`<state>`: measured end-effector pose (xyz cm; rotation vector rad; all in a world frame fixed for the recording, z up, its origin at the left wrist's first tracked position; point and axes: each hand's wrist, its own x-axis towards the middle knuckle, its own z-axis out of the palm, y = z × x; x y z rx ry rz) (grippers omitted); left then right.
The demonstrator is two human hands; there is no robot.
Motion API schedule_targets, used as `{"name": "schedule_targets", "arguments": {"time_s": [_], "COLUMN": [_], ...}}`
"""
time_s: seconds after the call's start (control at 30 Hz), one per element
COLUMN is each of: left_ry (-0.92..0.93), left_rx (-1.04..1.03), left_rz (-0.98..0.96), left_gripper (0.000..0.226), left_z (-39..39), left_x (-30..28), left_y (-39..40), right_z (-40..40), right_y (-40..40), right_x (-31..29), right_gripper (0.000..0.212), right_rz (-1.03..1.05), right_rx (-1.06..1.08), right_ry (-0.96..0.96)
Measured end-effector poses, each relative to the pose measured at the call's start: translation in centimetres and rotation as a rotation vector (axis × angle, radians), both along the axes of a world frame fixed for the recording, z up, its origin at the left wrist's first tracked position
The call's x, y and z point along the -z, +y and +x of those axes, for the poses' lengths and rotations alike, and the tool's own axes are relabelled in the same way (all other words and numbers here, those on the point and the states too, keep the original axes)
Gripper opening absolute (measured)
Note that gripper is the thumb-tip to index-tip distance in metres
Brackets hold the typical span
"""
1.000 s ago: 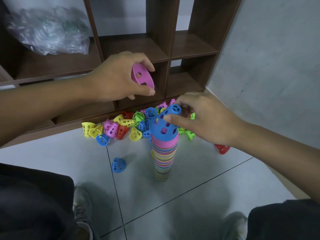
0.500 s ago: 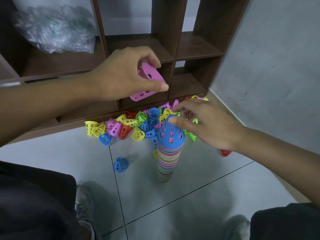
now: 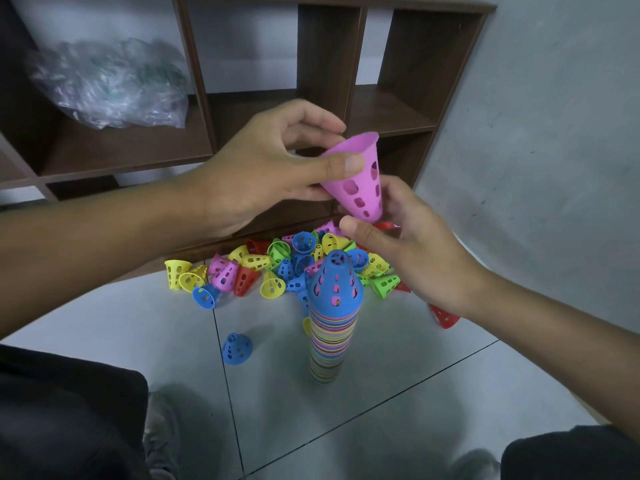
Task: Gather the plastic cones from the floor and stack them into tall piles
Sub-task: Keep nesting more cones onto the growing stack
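Dark wooden cubby shelf point(image 3: 398, 109) behind the fingers, a crumpled plastic bag point(image 3: 110, 84) in one bay; below the fingers on the tiled floor point(image 3: 398, 375), a loose heap of cones point(image 3: 287, 261) against the shelf foot and a tall striped stack point(image 3: 332, 323) capped by a blue cone, standing directly beneath them. Left hand point(image 3: 263, 168) pinches a pink cone point(image 3: 356, 178) at its wide rim, thumb on the outer wall, mouth up and narrow end down, so it likely needs flipping before it can cap the stack. Right hand point(image 3: 412, 251) sits under it, thumb and fingertips curled round the narrow end, probably taking it over; firm grip or mere touch is unclear.
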<state>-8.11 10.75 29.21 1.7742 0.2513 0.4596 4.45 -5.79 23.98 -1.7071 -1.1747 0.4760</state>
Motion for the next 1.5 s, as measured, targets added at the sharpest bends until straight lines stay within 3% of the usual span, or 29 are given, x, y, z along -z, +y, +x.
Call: {"name": "schedule_targets", "arguments": {"time_s": [0.13, 0.37, 0.5, 0.6, 0.9, 1.27, 1.5], "left_ry": [0.055, 0.188, 0.235, 0.258, 0.378, 0.627, 0.650], "left_rx": [0.011, 0.090, 0.163, 0.215, 0.392, 0.377, 0.337], "left_rz": [-0.090, 0.069, 0.208, 0.321, 0.446, 0.720, 0.756], "left_gripper": [0.064, 0.066, 0.077, 0.072, 0.047, 0.070, 0.054], "left_z": [0.2, -0.1, -0.1, 0.1, 0.5, -0.5, -0.7], "left_x": [0.4, 0.5, 1.2, 1.6, 3.0, 3.4, 4.1], "left_y": [-0.3, 1.4, 1.3, 0.6, 0.9, 3.8, 4.4], "right_z": [0.2, 0.3, 0.5, 0.4, -0.1, -0.9, -1.1], "right_y": [-0.3, -1.1, -1.3, -1.3, -0.6, -0.8, -0.7], "right_x": [0.0, -0.4, -1.3, -1.4, 0.0, 3.2, 3.7], "right_gripper": [0.041, 0.027, 0.031, 0.030, 0.017, 0.028, 0.033], "right_rz": [0.091, 0.214, 0.260, 0.264, 0.042, -0.145, -0.159], "right_rx": [0.033, 0.073, 0.121, 0.089, -0.006, -0.091, -0.079], "right_ry": [0.058, 0.090, 0.122, 0.135, -0.118, -0.263, -0.276]}}
